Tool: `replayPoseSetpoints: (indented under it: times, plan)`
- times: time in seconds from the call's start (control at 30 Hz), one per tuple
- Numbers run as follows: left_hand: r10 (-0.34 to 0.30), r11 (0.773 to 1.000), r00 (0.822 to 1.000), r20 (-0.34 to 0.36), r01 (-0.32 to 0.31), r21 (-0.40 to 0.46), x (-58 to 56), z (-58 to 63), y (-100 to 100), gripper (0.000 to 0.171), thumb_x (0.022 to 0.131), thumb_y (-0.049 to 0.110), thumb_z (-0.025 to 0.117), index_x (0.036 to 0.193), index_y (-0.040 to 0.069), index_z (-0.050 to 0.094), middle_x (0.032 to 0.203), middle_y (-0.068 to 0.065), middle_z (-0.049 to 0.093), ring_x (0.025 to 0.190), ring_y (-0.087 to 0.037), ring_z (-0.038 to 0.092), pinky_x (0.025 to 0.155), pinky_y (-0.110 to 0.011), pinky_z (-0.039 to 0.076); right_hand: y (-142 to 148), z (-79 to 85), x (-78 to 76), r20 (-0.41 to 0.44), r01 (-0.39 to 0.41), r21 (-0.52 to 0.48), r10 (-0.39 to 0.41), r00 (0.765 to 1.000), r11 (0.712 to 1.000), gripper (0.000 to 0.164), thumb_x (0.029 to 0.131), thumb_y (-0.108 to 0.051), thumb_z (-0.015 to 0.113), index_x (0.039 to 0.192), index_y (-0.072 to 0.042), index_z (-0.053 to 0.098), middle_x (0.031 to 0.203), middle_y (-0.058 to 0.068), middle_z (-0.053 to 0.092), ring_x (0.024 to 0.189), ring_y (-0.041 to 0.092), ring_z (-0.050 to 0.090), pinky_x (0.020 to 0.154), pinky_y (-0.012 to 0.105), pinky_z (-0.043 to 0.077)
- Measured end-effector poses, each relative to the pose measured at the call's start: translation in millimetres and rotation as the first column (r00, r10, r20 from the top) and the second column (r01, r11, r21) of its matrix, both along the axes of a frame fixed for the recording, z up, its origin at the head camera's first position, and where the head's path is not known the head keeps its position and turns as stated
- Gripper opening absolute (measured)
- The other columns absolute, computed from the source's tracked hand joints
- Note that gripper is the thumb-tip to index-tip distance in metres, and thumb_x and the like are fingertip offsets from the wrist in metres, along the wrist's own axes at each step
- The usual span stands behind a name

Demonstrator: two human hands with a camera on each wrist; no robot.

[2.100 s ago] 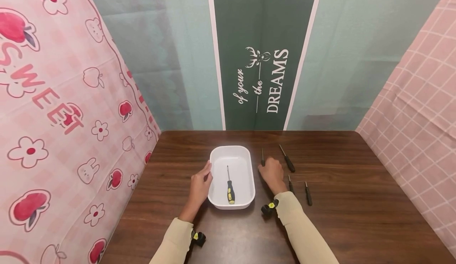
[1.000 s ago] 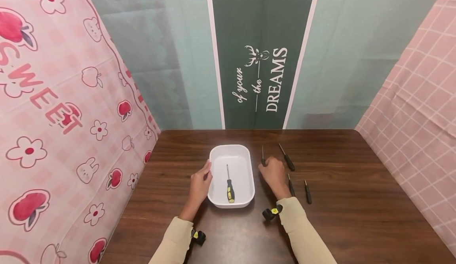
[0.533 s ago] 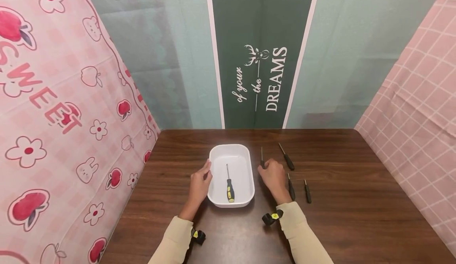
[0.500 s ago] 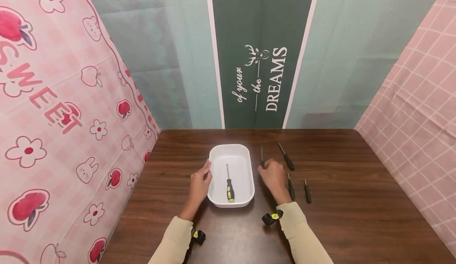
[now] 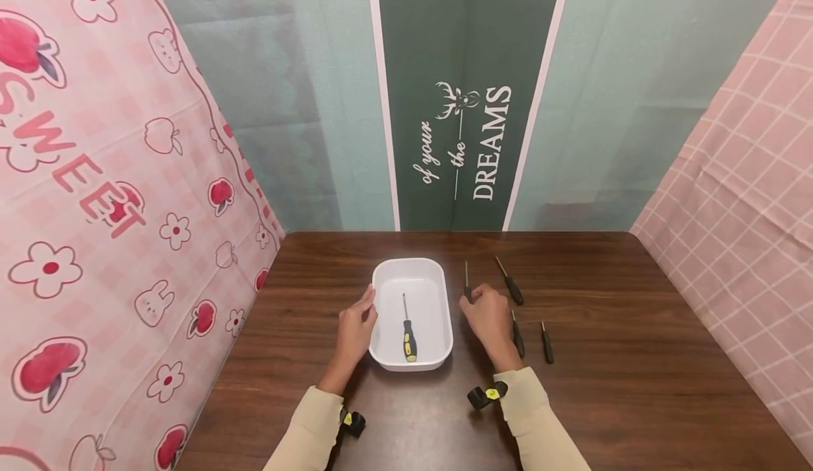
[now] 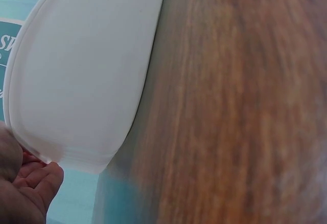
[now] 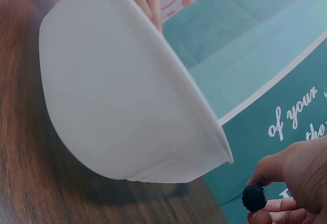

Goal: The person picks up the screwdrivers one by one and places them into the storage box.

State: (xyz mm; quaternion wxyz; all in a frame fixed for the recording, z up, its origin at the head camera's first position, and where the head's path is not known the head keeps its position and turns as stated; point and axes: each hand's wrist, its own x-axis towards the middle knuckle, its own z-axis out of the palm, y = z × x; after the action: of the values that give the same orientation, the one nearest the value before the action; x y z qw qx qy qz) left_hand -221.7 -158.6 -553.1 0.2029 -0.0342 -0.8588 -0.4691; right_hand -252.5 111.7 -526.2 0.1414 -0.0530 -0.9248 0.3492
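Right grip point(image 5: 487, 316) pinches a screwdriver point(image 5: 468, 291) near its butt, just right of the tray point(image 5: 433, 330), whose left edge the left grip point(image 5: 356, 324) holds; so rearward a pinch could let the shaft dip.

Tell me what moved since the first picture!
Just a little. The right sleeve drew back toward the person, uncovering more of the black screwdriver beside it. The right hand barely shifted, and is at the same screwdriver, now pinching its handle. Unchanged: the left hand at the white tray's rim, the yellow-and-black screwdriver inside, and two other black screwdrivers.
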Motion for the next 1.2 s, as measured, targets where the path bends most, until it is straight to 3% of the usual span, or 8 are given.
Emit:
replayPoseSetpoints:
  times: [0.57, 1.2]
  plan:
    - [0.006, 1.0, 0.999, -0.035, -0.007, -0.009, -1.3, -2.5, -1.0, 0.036, 0.093, -0.006, 0.065, 0.129, -0.006, 0.064, 0.138, -0.015, 0.059, 0.127, -0.033, 0.056, 0.105, -0.045, 0.044, -4.2, 15.9, 16.6, -0.052, -0.039, -0.081, 0.035, 0.998, 0.996, 0.026, 0.085, -0.022, 0.077, 0.093, 0.002, 0.071, 0.069, 0.009, 0.066, 0.059, 0.021, 0.058, 0.052, 0.033, 0.047]
    - [-0.001, 1.0, 0.998, -0.06, 0.001, 0.003, -1.4, -4.9, -1.2, 0.036, 0.092, -0.008, 0.065, 0.127, -0.008, 0.064, 0.136, -0.016, 0.06, 0.125, -0.032, 0.058, 0.104, -0.045, 0.046, -16.7, 30.8, 37.0, -0.075, -0.054, -0.084, 0.048, 0.996, 0.995, 0.024, 0.084, -0.021, 0.079, 0.091, 0.0, 0.07, 0.065, 0.005, 0.061, 0.056, 0.018, 0.054, 0.05, 0.03, 0.044]
